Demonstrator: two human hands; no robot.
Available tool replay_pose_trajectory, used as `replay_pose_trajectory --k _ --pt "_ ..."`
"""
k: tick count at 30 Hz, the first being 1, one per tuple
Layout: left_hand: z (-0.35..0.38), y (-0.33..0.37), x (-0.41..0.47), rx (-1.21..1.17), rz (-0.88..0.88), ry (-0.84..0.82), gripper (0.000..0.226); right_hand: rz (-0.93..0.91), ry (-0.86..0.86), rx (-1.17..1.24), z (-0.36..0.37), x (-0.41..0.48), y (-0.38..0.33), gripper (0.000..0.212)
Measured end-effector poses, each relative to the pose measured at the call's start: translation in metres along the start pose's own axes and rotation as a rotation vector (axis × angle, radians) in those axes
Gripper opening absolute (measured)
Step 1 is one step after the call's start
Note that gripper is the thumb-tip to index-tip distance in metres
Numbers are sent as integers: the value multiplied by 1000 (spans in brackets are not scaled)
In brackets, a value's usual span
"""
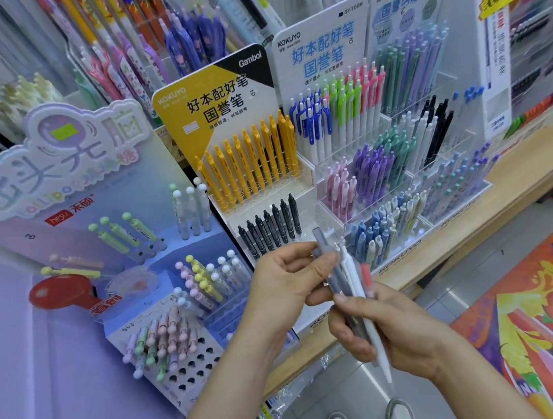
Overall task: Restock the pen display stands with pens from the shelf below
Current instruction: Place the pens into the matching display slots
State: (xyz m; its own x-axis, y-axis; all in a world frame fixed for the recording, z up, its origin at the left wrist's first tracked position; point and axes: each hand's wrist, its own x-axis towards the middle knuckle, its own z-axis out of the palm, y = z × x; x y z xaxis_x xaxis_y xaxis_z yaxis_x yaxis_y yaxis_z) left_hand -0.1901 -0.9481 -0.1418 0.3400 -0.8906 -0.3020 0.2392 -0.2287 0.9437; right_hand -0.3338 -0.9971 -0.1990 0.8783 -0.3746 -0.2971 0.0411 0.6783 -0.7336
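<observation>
In the head view, both hands meet in the lower middle of the frame, just in front of the display stands. The right hand has its fingers curled round a small bunch of pens and grips their lower half, with the tips pointing down and to the right. The bunch has grey and white barrels and one pen with a red top. The left hand comes in from the left, and its thumb and fingers pinch the same bunch near its upper end.

Just above the hands stands the yellow-card stand. A row of yellow pens fills its upper tier and a row of black pens its lower tier. To its right is the white-card stand, with blue, green and pink clipped pens in its top row and clear bins of pastel pens below.

On the left of the frame, a purple stand carries ball-topped pens in pale colours. All the stands sit on a wooden shelf that runs towards the right edge.

At the bottom edge are two shoes on a tiled floor. An orange poster lies in the lower right corner.
</observation>
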Motion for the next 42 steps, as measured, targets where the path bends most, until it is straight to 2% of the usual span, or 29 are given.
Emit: replay_pose_trajectory --k 2,6,10,15,19,21,22,25,27,31,34,35,37,42 --pt "-4 -4 2 -28 8 37 10 4 -3 -14 0 -1 -1 38" --pt "-13 -6 6 -70 53 62 24 6 50 -25 0 -1 0 38" --pt "-19 2 10 -94 131 109 21 -12 77 -74 -1 -2 1 31" --pt "-26 26 24 -423 214 109 20 -32 147 -205 -5 -12 -10 26" --pt "-19 49 37 -639 252 51 27 -91 268 -173 -17 -27 -24 31" --pt "-5 56 42 -526 238 -5 20 -143 320 -140 -26 -38 -35 30" --pt "6 58 43 -401 238 -34 14 -172 343 -128 -31 -43 -41 31" --pt "53 59 46 117 296 -92 21 -260 381 -101 -48 -57 -61 29" --pt "91 59 51 261 352 -82 17 -308 375 -119 -64 -68 -76 20" --pt "161 61 72 174 353 -55 4 -360 411 -197 -106 -99 -112 23" --pt "214 64 91 161 370 -54 4 -427 529 -290 -148 -122 -146 36" --pt "232 65 97 160 375 -57 4 -451 574 -297 -163 -129 -157 36" --pt "266 69 109 148 387 -58 10 -477 630 -247 -191 -144 -180 23" --pt "333 81 136 168 423 -83 13 -392 485 -113 -246 -167 -231 16"
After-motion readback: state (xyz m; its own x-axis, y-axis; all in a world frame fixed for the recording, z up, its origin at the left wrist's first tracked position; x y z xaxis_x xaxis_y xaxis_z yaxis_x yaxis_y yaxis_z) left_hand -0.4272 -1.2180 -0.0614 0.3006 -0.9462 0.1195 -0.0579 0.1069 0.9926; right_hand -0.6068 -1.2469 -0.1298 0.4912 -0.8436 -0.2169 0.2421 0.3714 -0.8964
